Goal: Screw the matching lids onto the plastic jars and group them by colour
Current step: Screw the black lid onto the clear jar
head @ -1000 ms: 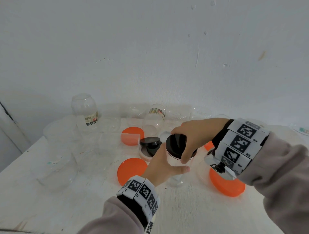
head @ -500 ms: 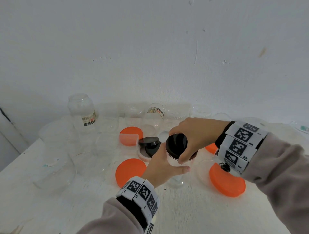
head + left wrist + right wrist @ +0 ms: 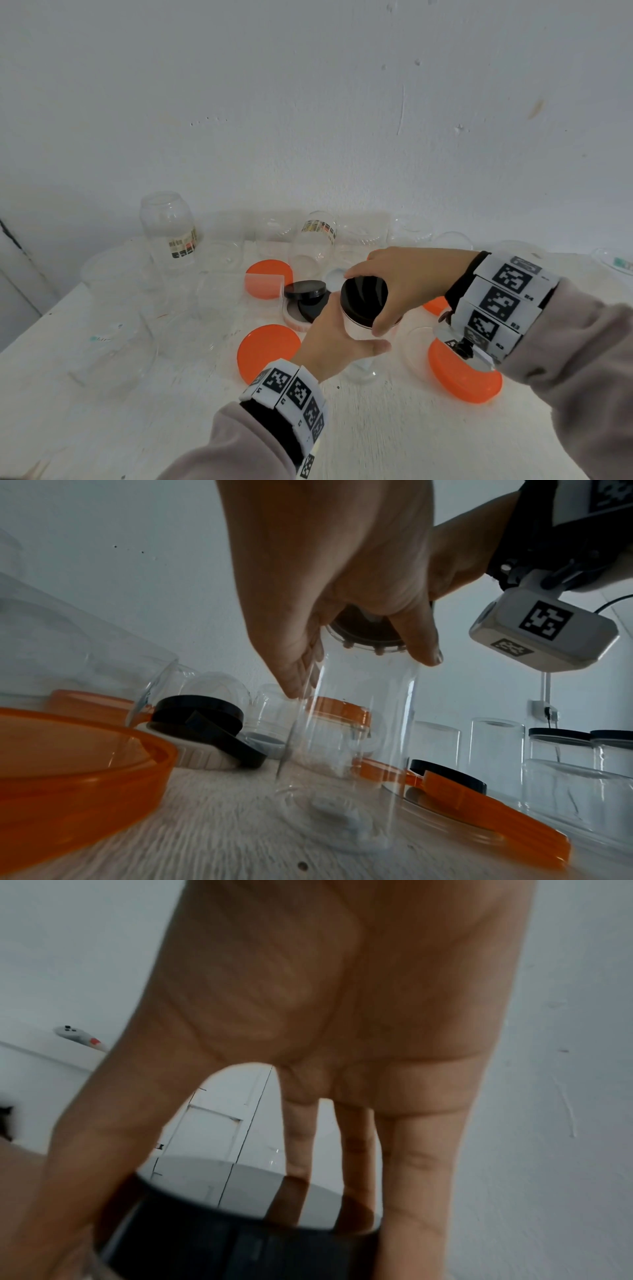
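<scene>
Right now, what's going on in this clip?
A person is putting a black lid on a clear jar that stands on the white table. The left hand grips the jar's side, and the right hand holds the lid from above by its rim. Whether the lid is fully tight cannot be told. Around them lie loose orange lids, more black lids and other open clear jars, so most of the sorting is not yet done.
</scene>
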{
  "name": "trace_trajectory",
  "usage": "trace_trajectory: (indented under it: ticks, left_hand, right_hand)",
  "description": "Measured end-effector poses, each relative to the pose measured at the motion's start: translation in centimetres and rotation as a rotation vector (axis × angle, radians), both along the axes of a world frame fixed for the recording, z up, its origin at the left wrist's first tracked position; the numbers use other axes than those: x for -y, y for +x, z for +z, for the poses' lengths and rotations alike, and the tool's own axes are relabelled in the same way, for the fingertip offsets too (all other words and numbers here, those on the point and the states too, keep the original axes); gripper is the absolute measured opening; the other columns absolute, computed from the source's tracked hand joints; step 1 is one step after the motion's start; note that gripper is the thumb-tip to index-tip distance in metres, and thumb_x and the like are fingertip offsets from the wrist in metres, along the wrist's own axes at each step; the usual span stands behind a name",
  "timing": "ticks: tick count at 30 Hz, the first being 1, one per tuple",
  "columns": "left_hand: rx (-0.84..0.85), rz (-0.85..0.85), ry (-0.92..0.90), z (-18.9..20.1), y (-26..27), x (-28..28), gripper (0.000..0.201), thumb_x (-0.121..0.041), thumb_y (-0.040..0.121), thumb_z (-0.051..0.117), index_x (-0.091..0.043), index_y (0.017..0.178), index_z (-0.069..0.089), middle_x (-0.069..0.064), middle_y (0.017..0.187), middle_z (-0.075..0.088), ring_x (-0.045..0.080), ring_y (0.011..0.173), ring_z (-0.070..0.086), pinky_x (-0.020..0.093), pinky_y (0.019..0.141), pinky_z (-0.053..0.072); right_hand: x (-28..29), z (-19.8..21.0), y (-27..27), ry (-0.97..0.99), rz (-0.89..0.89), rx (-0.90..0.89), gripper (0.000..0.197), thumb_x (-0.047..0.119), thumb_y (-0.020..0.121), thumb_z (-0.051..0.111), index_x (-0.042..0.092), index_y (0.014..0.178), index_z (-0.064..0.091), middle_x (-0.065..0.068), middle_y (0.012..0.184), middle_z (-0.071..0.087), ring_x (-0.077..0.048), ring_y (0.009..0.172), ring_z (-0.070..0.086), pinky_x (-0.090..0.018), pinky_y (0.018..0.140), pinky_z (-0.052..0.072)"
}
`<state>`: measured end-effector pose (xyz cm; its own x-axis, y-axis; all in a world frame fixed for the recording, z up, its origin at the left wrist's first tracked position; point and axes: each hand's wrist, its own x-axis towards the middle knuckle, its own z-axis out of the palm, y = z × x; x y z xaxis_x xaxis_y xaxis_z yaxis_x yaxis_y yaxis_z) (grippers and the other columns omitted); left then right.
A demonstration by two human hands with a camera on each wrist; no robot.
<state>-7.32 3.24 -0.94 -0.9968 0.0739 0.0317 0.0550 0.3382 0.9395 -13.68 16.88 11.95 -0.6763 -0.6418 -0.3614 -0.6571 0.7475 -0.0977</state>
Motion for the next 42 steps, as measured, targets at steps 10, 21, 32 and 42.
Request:
trace_trajectory:
  ticks: [10, 21, 32, 42]
  left_hand:
    - [-0.007, -0.004, -0.014, 0.1, 0.1, -0.1, 0.088, -0.036, 0.065, 0.086, -0.030, 0.136, 0.036, -0.021, 0.124, 0.053, -0.009, 0.112, 0.048, 0.009, 0.082, 0.038]
    - [-0.019, 0.009, 0.025, -0.2, 0.1, -0.1, 0.087, -0.033, 0.065, 0.087, -0.031, 0.136, 0.037, -0.021, 0.125, 0.052, -0.018, 0.110, 0.044, 0.004, 0.081, 0.037]
    - [-0.019, 0.006, 0.019, -0.2, 0.1, -0.2, 0.086, -0.034, 0.066, 0.086, -0.030, 0.136, 0.037, -0.020, 0.125, 0.052, -0.012, 0.113, 0.046, 0.008, 0.085, 0.037]
    - [-0.018, -0.008, 0.011, -0.2, 0.1, -0.1, 0.085, -0.035, 0.066, 0.086, -0.033, 0.135, 0.036, -0.022, 0.124, 0.052, -0.015, 0.110, 0.046, 0.008, 0.085, 0.039]
  right_hand:
    - [0.5, -1.5, 0.5, -0.015, -0.105, -0.170, 0.065, 0.080, 0.062, 0.060, 0.024, 0.092, 0.046, 0.006, 0.086, 0.055, -0.010, 0.073, 0.052, -0.025, 0.058, 0.039]
    - [0.1, -0.7, -0.3, -0.054, -0.017, -0.061, 0.076, 0.068, 0.058, 0.073, 0.039, 0.124, 0.050, 0.017, 0.106, 0.055, -0.009, 0.099, 0.053, -0.025, 0.078, 0.048]
    - [-0.1, -0.5, -0.1, 0.007, -0.032, 0.065, 0.088, 0.055, 0.066, 0.076, 0.043, 0.141, 0.030, 0.015, 0.116, 0.041, -0.011, 0.111, 0.044, -0.032, 0.092, 0.046]
    - [0.2, -2.2, 0.3, -0.079, -0.050, -0.245, 0.064, 0.083, 0.060, 0.058, 0.026, 0.089, 0.049, 0.007, 0.085, 0.056, -0.011, 0.075, 0.054, -0.026, 0.060, 0.045]
